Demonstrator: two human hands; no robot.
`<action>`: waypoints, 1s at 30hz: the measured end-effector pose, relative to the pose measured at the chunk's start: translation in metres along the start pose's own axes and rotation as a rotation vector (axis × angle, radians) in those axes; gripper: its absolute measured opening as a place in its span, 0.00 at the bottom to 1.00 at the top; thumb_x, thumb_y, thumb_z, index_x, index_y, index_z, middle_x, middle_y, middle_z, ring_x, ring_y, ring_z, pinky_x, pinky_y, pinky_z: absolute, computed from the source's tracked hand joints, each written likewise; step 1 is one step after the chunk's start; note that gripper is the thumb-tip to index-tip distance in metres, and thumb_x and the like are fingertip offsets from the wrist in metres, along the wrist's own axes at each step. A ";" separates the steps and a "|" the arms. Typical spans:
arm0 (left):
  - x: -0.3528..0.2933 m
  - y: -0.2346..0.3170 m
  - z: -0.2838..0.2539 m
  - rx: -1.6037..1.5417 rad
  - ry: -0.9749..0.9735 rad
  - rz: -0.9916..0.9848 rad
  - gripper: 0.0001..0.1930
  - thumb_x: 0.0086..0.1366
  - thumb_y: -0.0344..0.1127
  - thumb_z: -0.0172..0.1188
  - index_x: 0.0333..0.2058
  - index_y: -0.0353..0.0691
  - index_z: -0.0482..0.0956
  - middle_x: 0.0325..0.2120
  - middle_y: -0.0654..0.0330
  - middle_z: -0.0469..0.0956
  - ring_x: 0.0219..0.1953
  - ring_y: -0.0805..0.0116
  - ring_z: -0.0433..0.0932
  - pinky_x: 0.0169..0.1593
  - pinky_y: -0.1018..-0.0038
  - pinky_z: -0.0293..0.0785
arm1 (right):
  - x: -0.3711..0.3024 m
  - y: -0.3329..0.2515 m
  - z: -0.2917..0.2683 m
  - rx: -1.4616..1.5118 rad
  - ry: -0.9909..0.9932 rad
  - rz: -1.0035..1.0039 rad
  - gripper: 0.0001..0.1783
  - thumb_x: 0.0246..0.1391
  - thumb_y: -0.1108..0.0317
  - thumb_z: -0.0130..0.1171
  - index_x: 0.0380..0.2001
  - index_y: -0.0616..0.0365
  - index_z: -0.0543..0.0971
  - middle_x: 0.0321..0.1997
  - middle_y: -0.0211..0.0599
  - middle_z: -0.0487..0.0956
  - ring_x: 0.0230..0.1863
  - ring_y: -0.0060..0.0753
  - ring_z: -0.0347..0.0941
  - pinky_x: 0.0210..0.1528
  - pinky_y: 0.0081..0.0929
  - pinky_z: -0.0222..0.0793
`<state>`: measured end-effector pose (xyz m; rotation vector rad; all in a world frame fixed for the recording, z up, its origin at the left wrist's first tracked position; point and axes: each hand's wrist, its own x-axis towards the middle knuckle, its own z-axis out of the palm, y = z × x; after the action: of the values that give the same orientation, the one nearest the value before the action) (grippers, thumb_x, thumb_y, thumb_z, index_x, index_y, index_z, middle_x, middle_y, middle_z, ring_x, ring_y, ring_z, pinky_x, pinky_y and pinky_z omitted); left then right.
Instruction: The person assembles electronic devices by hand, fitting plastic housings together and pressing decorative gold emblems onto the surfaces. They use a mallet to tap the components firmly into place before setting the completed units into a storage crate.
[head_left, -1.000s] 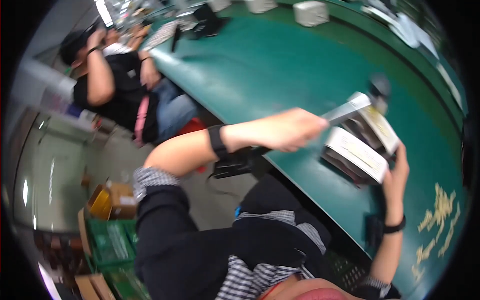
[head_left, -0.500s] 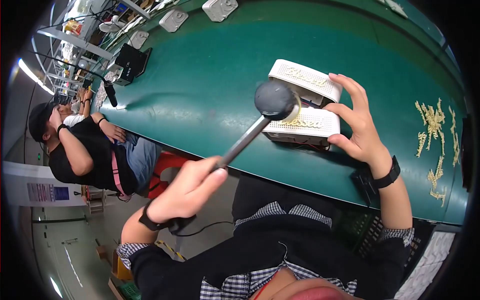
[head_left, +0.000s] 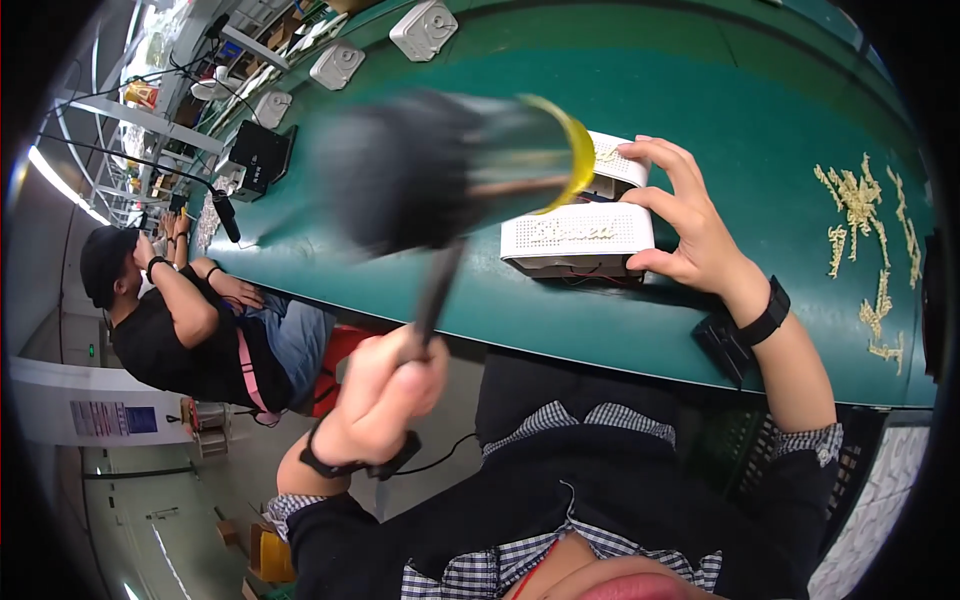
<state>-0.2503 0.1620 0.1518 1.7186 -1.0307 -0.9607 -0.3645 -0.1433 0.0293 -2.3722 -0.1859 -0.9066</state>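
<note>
My left hand (head_left: pixel 385 400) is wrapped round the handle of a mallet. The blurred mallet head (head_left: pixel 400 170) is raised, with a dark rounded face on one side and a clear, yellow-rimmed face on the other. It partly hides the far white perforated casing (head_left: pixel 625 170). In front of that stands the near white perforated casing (head_left: pixel 632 228), with raised cream script on its top and wires at its open front. My right hand (head_left: pixel 700 240) grips the near casing's right end between thumb and index finger. Other fingers of this hand rest at the far casing's right end.
Cream letter pieces (head_left: pixel 860 200) lie at the right of the green table (head_left: pixel 450 300). A small black box (head_left: pixel 725 345) sits by the front edge. Several white casings (head_left: pixel 423 30) and a black device (head_left: pixel 255 155) stand further left. A co-worker (head_left: pixel 190 310) sits at the left.
The mallet has lifted off the near casing, up and to the left, and its head now looks larger and blurred. My right hand stays on the casings. The whole view has shifted slightly.
</note>
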 end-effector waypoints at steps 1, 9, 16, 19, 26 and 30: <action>0.000 -0.001 0.003 -0.064 0.010 -0.015 0.14 0.72 0.39 0.44 0.28 0.37 0.64 0.16 0.70 0.60 0.17 0.81 0.56 0.21 0.81 0.55 | 0.001 -0.001 0.000 0.002 0.000 -0.012 0.32 0.45 0.38 0.62 0.39 0.56 0.76 0.62 0.49 0.65 0.66 0.59 0.55 0.64 0.52 0.52; -0.001 0.009 -0.002 -0.283 0.096 0.151 0.15 0.73 0.41 0.42 0.29 0.36 0.65 0.16 0.71 0.61 0.17 0.82 0.56 0.21 0.83 0.54 | -0.001 0.002 -0.002 -0.034 0.044 -0.039 0.30 0.43 0.42 0.65 0.38 0.57 0.75 0.61 0.48 0.66 0.64 0.58 0.58 0.63 0.52 0.54; -0.010 0.018 0.001 -0.034 0.092 -0.162 0.18 0.72 0.46 0.44 0.29 0.37 0.64 0.16 0.70 0.60 0.17 0.83 0.57 0.20 0.83 0.51 | -0.005 0.002 0.001 -0.017 0.060 -0.061 0.28 0.42 0.45 0.67 0.36 0.58 0.74 0.60 0.47 0.66 0.63 0.57 0.59 0.62 0.51 0.56; -0.020 0.011 0.004 0.004 0.144 -0.085 0.16 0.73 0.43 0.43 0.30 0.36 0.65 0.17 0.71 0.60 0.18 0.84 0.58 0.21 0.84 0.53 | -0.004 -0.001 0.003 -0.014 0.063 -0.069 0.28 0.42 0.46 0.67 0.36 0.58 0.74 0.60 0.48 0.66 0.63 0.57 0.59 0.62 0.51 0.56; -0.025 0.006 0.001 -0.126 0.157 -0.275 0.16 0.73 0.43 0.43 0.31 0.37 0.64 0.17 0.71 0.60 0.17 0.84 0.57 0.20 0.83 0.52 | -0.005 0.003 0.005 -0.046 0.056 -0.061 0.29 0.43 0.45 0.67 0.36 0.59 0.74 0.60 0.48 0.67 0.62 0.57 0.60 0.62 0.51 0.57; -0.032 -0.015 0.006 -0.246 0.156 0.014 0.16 0.73 0.44 0.43 0.30 0.37 0.64 0.16 0.70 0.60 0.16 0.83 0.56 0.19 0.82 0.51 | -0.001 -0.001 0.001 -0.082 0.080 -0.090 0.29 0.43 0.44 0.66 0.34 0.60 0.73 0.59 0.48 0.68 0.62 0.58 0.61 0.61 0.51 0.58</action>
<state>-0.2633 0.1933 0.1417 1.5528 -0.7873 -0.8898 -0.3652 -0.1423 0.0284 -2.4141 -0.2291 -1.0680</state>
